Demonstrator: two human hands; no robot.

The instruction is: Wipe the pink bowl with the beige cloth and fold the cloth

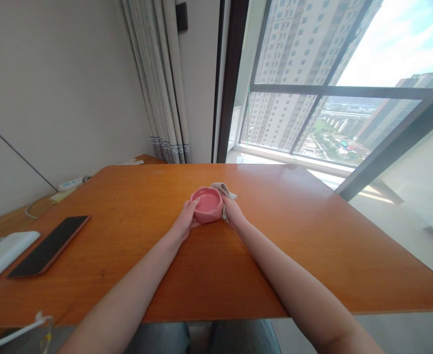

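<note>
A: What looms largest around us?

B: With twelve straight ahead, the gridded window fills two o'clock and brings us daylight; a pale curtain hangs gathered at eleven.

A: And our surface?

B: A broad, orange-brown wooden desk, reaching right up to us. A dark phone-like slab lies towards nine o'clock, well aside, which seems to leave our forearms free.

A: Where have we got the bowl?

B: Near the desk's middle, pink, its hollow facing up to us. Whether its base touches down, we can't tell.

A: Why both sides at once?

B: Our left hand grips it at eight o'clock, thumb by the rim, probably steadying it. Our right hand, at three, clasps a greyish cloth against the outer wall; we judge the left grip counters that push.
</note>
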